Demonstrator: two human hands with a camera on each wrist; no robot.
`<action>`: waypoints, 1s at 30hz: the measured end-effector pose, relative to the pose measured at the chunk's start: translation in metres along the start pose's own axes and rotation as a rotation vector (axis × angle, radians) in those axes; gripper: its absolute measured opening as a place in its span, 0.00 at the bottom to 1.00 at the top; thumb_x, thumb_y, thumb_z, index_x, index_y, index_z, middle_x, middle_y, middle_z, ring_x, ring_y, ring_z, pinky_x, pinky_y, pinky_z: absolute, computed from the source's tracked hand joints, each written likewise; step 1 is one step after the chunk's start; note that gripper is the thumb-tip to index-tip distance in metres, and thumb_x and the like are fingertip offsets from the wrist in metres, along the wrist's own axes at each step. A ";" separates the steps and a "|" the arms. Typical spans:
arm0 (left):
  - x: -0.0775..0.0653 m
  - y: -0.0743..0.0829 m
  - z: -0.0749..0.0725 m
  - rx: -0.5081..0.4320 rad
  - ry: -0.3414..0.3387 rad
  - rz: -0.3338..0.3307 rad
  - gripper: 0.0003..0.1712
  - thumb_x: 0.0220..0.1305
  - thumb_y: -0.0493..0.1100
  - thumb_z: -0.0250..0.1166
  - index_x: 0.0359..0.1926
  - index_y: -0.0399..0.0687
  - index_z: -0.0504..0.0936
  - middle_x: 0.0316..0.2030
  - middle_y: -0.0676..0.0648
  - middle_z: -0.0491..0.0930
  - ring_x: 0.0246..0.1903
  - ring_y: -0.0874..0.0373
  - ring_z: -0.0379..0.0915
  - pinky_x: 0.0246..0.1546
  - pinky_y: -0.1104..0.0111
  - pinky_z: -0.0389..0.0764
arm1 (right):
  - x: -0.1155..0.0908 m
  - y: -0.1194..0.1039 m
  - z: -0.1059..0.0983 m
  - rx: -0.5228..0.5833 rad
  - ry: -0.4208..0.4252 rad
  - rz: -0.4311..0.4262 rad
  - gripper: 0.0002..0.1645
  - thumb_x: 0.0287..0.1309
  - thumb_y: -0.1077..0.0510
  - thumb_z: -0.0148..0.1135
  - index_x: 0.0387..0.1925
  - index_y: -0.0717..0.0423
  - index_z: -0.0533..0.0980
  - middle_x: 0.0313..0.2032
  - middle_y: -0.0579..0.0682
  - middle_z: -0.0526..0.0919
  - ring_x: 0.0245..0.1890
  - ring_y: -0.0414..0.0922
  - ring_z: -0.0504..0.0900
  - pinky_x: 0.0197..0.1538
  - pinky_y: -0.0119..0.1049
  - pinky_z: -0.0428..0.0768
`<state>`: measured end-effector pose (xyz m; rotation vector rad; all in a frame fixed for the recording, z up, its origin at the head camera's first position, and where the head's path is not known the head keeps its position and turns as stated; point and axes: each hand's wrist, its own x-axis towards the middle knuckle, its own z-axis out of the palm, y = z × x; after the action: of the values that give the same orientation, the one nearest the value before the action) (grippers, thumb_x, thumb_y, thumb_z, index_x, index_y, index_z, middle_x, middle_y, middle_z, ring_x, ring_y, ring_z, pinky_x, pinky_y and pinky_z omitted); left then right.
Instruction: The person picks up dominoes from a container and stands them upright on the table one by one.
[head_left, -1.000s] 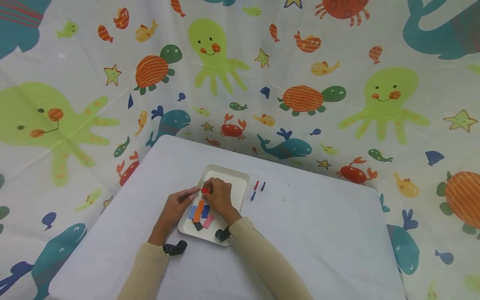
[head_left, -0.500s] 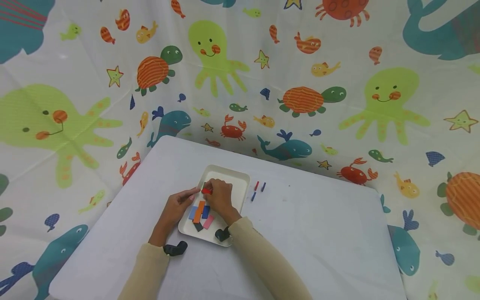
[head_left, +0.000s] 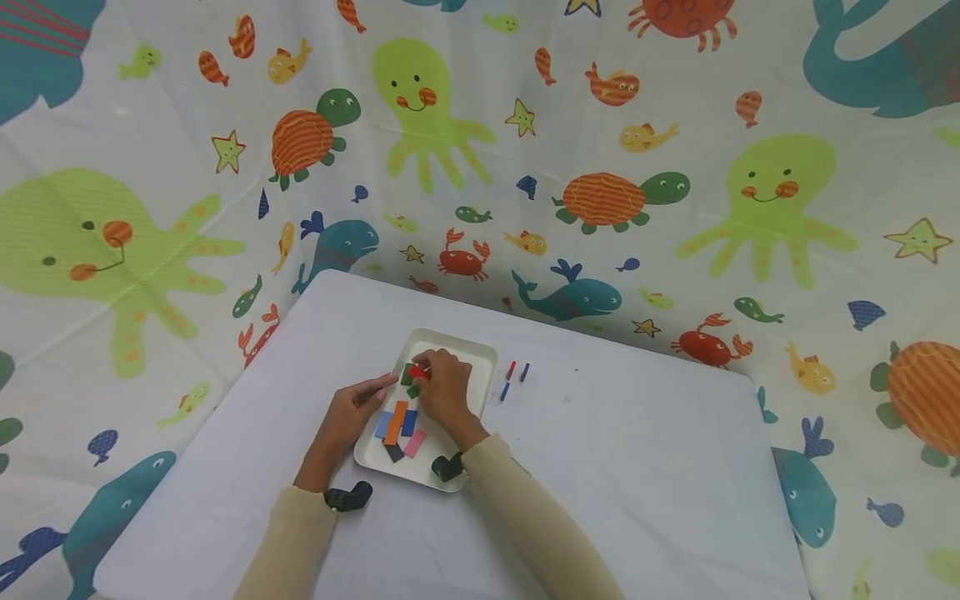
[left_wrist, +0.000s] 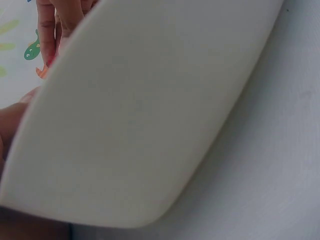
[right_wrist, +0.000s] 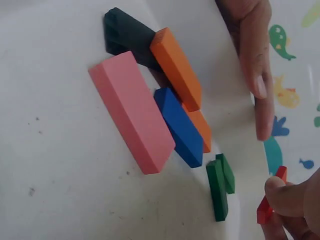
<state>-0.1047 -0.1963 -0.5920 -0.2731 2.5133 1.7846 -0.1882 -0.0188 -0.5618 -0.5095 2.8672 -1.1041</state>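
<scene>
My right hand (head_left: 447, 387) is over the upper left of a white tray (head_left: 432, 340), pinching a small red block (right_wrist: 272, 195) between thumb and fingers. Two green blocks (right_wrist: 218, 190) lie on the tray just below it. My left hand (head_left: 354, 411) rests at the tray's left rim with its fingers extended, holding no block. Lower in the tray lie an orange block (right_wrist: 175, 67), a dark blue block (right_wrist: 180, 127), a light blue block (head_left: 383, 424), a pink block (right_wrist: 132, 112) and a dark green block (right_wrist: 129, 36). In the left wrist view the tray's outer side hides most of both hands.
Right of the tray, a small red stick (head_left: 511, 371) and two blue sticks (head_left: 525, 372) lie on the white-covered table (head_left: 637, 467). A curtain (head_left: 480, 150) printed with sea animals hangs behind the table and along its sides.
My right hand has shifted slightly up and to the right with the red block, uncovering the green blocks. The left hand stays at the rim.
</scene>
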 end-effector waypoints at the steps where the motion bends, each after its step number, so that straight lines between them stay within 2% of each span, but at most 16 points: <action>1: 0.000 0.000 0.000 -0.003 0.000 -0.006 0.24 0.81 0.47 0.60 0.72 0.50 0.79 0.75 0.44 0.74 0.80 0.43 0.62 0.79 0.48 0.65 | 0.000 0.000 -0.002 0.004 0.007 0.005 0.16 0.70 0.57 0.70 0.57 0.44 0.84 0.49 0.44 0.88 0.52 0.43 0.84 0.62 0.45 0.73; 5: -0.001 0.000 -0.001 -0.012 -0.002 -0.024 0.23 0.81 0.47 0.60 0.72 0.53 0.79 0.76 0.45 0.72 0.80 0.44 0.61 0.79 0.48 0.65 | 0.000 0.001 -0.007 0.019 0.029 0.020 0.16 0.70 0.57 0.70 0.57 0.43 0.84 0.48 0.44 0.87 0.50 0.42 0.84 0.61 0.44 0.73; 10: -0.001 -0.001 -0.001 0.000 0.004 -0.007 0.23 0.81 0.46 0.60 0.72 0.51 0.79 0.76 0.45 0.73 0.80 0.43 0.62 0.78 0.49 0.66 | -0.002 0.001 -0.015 0.089 0.068 0.024 0.14 0.70 0.57 0.70 0.55 0.43 0.84 0.47 0.43 0.85 0.48 0.40 0.83 0.61 0.44 0.74; 15: -0.001 -0.002 -0.001 0.009 0.002 0.017 0.23 0.81 0.45 0.60 0.73 0.50 0.78 0.75 0.44 0.73 0.80 0.42 0.62 0.78 0.49 0.66 | -0.005 -0.001 -0.025 0.143 0.096 0.033 0.14 0.71 0.56 0.69 0.56 0.42 0.83 0.50 0.43 0.85 0.50 0.40 0.84 0.63 0.44 0.74; 30: 0.002 -0.003 0.000 -0.006 0.005 0.025 0.23 0.81 0.45 0.61 0.71 0.48 0.80 0.75 0.44 0.74 0.80 0.44 0.63 0.78 0.49 0.66 | -0.009 0.008 -0.050 0.252 0.166 0.055 0.17 0.70 0.58 0.70 0.57 0.41 0.81 0.53 0.42 0.85 0.54 0.42 0.84 0.68 0.50 0.71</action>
<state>-0.1065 -0.1973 -0.5952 -0.2480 2.5260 1.8031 -0.1887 0.0220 -0.5310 -0.3387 2.7939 -1.5364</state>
